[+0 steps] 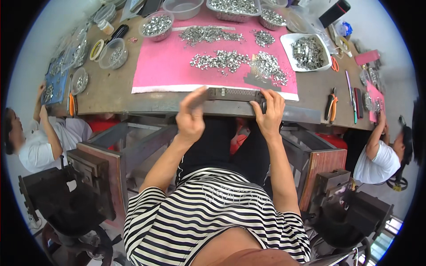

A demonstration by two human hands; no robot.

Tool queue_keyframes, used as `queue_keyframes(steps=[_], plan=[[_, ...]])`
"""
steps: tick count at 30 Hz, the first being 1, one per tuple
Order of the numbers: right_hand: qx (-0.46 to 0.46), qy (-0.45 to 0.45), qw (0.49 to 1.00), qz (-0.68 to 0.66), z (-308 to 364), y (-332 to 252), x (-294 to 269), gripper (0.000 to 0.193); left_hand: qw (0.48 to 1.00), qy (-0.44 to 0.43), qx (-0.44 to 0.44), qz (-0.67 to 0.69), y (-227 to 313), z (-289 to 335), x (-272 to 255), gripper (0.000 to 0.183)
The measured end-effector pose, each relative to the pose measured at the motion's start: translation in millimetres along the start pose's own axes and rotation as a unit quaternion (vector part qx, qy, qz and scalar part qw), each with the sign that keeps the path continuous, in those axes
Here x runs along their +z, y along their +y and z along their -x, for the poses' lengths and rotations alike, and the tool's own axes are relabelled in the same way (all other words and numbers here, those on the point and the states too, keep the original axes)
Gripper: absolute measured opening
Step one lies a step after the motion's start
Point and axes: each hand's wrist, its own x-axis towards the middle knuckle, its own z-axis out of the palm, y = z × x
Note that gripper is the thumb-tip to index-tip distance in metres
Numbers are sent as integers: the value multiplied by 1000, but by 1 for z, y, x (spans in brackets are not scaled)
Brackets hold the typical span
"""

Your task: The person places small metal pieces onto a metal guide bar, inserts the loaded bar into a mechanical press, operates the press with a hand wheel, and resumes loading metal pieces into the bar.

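Observation:
A long dark bar (239,98) with a row of small slots along its top lies at the table's front edge. One small shiny piece sits near its left end. My right hand (270,111) grips the bar's right end between thumb and fingers. At the other end is my left hand (191,119), its fingers smeared by motion, so whether it touches the bar is unclear. Just beyond, a pink mat (164,66) carries piles of small silvery metal pieces (222,61), with another heap (268,66) on its right part.
Behind the mat stand plastic tubs of metal pieces (156,25). A white tray (284,44) of larger pieces is at the right. Orange-handled pliers (331,106) lie farther right. Co-workers sit at both sides, one in a white shirt (377,162). Heavy machines (66,195) flank me.

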Motion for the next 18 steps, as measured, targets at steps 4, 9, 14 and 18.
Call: queue_keyframes(steps=[4, 9, 14, 18], plan=[[-7, 14, 1000, -3, -1, 0, -2, 50, 946, 65, -291, 128, 3, 9, -34, 33], [3, 6, 1000, 2, 0, 1, -1, 51, 896, -68, -397, 187, 3, 0, -41, 27], [-27, 12, 1000, 10, -10, 1, -8, 38, 956, -129, 73, -253, 10, -23, 11, 32], [-79, -11, 996, 28, -25, 3, -9, 21, 926, -154, 97, -330, 0, -36, 24, 49]])
